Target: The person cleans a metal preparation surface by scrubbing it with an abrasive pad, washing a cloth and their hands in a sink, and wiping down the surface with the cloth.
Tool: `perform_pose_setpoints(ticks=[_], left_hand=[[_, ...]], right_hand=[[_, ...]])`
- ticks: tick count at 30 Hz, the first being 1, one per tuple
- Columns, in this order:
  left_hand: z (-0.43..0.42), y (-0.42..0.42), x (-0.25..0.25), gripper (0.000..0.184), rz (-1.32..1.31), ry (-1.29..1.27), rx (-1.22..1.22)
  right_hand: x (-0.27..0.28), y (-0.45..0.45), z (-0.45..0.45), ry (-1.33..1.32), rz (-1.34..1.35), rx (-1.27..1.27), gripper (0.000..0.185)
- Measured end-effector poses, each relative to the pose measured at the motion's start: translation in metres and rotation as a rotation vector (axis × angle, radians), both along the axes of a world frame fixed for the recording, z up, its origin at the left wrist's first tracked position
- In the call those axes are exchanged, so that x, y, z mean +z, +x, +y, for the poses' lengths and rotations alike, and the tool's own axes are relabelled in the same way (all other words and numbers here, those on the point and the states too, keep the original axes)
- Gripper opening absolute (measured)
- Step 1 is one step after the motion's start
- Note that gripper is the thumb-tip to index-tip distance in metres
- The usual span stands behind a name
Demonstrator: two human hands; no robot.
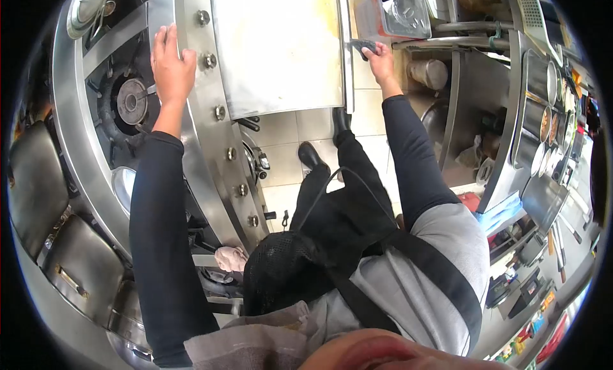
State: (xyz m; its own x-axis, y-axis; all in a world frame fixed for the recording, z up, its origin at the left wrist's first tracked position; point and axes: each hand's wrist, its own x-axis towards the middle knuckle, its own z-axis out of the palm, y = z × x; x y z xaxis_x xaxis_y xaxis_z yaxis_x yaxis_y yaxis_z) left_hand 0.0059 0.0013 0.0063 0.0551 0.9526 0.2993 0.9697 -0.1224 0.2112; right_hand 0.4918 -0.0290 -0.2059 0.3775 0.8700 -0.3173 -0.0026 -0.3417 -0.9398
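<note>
My left hand (172,73) is over the front edge of the steel stove (182,124), fingers stretched out and thumb apart, holding nothing. Whether it rests on the metal I cannot tell. In front of me an oven door (281,57) is lowered, its pale inner face stained yellow-brown. At the door's right edge my right hand (382,60) is closed on a dark, cloth-like piece (364,48) that reaches to the edge. The fingers partly hide that piece, so its exact kind is unclear.
Burner knobs (220,113) line the stove front, with a gas burner (131,102) behind. A plastic container (393,15) stands beyond my right hand. Shelving (479,102) and a counter with metal food pans (535,121) run along the right. My boots stand on floor tiles (281,143).
</note>
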Motion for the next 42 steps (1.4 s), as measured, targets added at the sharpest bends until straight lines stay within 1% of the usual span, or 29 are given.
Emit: perform_pose_setpoints(ticks=[3, 4, 5, 6, 8, 10, 12, 14, 15, 16, 17, 18, 19, 20, 22, 24, 25, 26, 28, 29, 31, 32, 33, 34, 35, 38, 39, 41, 42], left_hand=[[0.004, 0.003, 0.004, 0.059, 0.03, 0.001, 0.01], [0.006, 0.005, 0.005, 0.059, 0.016, -0.001, 0.005], [0.006, 0.005, 0.005, 0.059, 0.005, -0.009, 0.005], [0.005, 0.005, 0.005, 0.06, -0.003, -0.023, 0.007], [0.006, 0.008, 0.008, 0.061, -0.026, -0.038, 0.009], [0.009, 0.01, 0.008, 0.062, -0.054, -0.048, 0.008], [0.014, 0.014, 0.012, 0.066, -0.067, -0.065, 0.033], [0.016, 0.024, 0.018, 0.069, -0.126, -0.079, 0.069], [0.018, 0.026, 0.022, 0.073, -0.062, -0.114, 0.084], [0.022, 0.027, 0.023, 0.073, -0.067, -0.124, 0.082], [0.022, 0.028, 0.023, 0.074, -0.073, -0.131, 0.087], [0.023, 0.03, 0.024, 0.074, -0.079, -0.135, 0.096], [0.025, 0.031, 0.025, 0.074, -0.073, -0.144, 0.11], [0.027, 0.033, 0.026, 0.075, -0.064, -0.154, 0.123], [0.031, 0.034, 0.028, 0.076, -0.055, -0.186, 0.146], [0.035, 0.038, 0.028, 0.077, -0.067, -0.217, 0.173], [0.036, 0.041, 0.028, 0.078, -0.118, -0.257, 0.219], [0.038, 0.04, 0.025, 0.078, -0.089, -0.236, 0.202], [0.038, 0.037, 0.025, 0.079, -0.034, -0.214, 0.168], [0.038, 0.042, 0.028, 0.078, -0.117, -0.26, 0.232], [0.036, 0.037, 0.029, 0.078, -0.053, -0.263, 0.204], [0.038, 0.036, 0.027, 0.079, -0.028, -0.251, 0.188], [0.04, 0.037, 0.029, 0.079, -0.029, -0.247, 0.17], [0.042, 0.037, 0.03, 0.079, -0.028, -0.245, 0.154], [0.043, 0.036, 0.031, 0.079, -0.023, -0.238, 0.141], [0.04, 0.035, 0.034, 0.08, -0.018, -0.268, 0.133], [0.041, 0.034, 0.034, 0.081, -0.016, -0.277, 0.136], [0.042, 0.031, 0.028, 0.082, -0.027, -0.28, 0.161], [0.042, 0.031, 0.027, 0.082, -0.029, -0.283, 0.181]], right_hand=[[-0.039, 0.005, -0.023, -0.034, 0.081, 0.174, 0.03], [-0.051, -0.01, -0.021, -0.082, -0.148, 0.142, 0.021], [-0.062, -0.015, -0.006, -0.106, -0.277, 0.147, 0.025], [-0.058, -0.019, 0.014, -0.132, -0.402, 0.154, 0.029], [-0.045, -0.019, 0.087, -0.163, -0.511, 0.196, 0.041], [-0.073, -0.01, 0.164, -0.059, -0.463, 0.246, 0.042], [-0.098, -0.001, 0.22, -0.06, -0.464, 0.266, 0.044], [-0.084, -0.005, 0.213, -0.005, -0.393, 0.217, 0.045], [-0.078, 0.004, 0.188, -0.033, -0.496, 0.302, 0.048], [-0.07, 0.0, 0.151, -0.06, -0.332, 0.236, 0.052], [-0.08, 0.001, 0.114, -0.142, -0.421, 0.25, 0.046], [-0.068, -0.001, 0.081, -0.173, -0.485, 0.274, 0.045], [-0.065, -0.002, 0.064, -0.308, -0.224, 0.17, 0.041], [-0.072, -0.005, 0.073, -0.283, 0.032, 0.038, 0.039], [-0.063, -0.004, 0.152, -0.204, -0.287, 0.195, 0.041], [-0.072, -0.01, 0.256, -0.149, -0.391, 0.225, 0.043], [-0.07, -0.013, 0.307, -0.131, -0.418, 0.201, 0.045], [-0.068, -0.016, 0.355, -0.106, -0.445, 0.176, 0.047], [-0.063, -0.018, 0.415, -0.151, -0.473, 0.141, 0.046], [-0.064, -0.016, 0.416, -0.141, -0.447, 0.195, 0.046], [-0.075, -0.004, 0.375, -0.153, -0.404, 0.31, 0.047], [-0.056, 0.0, 0.329, -0.232, -0.308, 0.357, 0.05], [-0.031, -0.002, 0.279, -0.213, -0.2, 0.371, 0.051], [-0.083, 0.003, 0.227, -0.144, -0.344, 0.319, 0.048], [-0.061, -0.003, 0.185, -0.19, -0.291, 0.294, 0.043], [-0.07, -0.013, 0.22, -0.131, -0.413, 0.156, 0.043], [-0.072, -0.016, 0.263, -0.098, -0.442, 0.132, 0.044], [-0.088, -0.019, 0.392, 0.017, -0.546, 0.108, 0.046], [-0.084, -0.026, 0.442, 0.067, -0.536, 0.041, 0.042]])
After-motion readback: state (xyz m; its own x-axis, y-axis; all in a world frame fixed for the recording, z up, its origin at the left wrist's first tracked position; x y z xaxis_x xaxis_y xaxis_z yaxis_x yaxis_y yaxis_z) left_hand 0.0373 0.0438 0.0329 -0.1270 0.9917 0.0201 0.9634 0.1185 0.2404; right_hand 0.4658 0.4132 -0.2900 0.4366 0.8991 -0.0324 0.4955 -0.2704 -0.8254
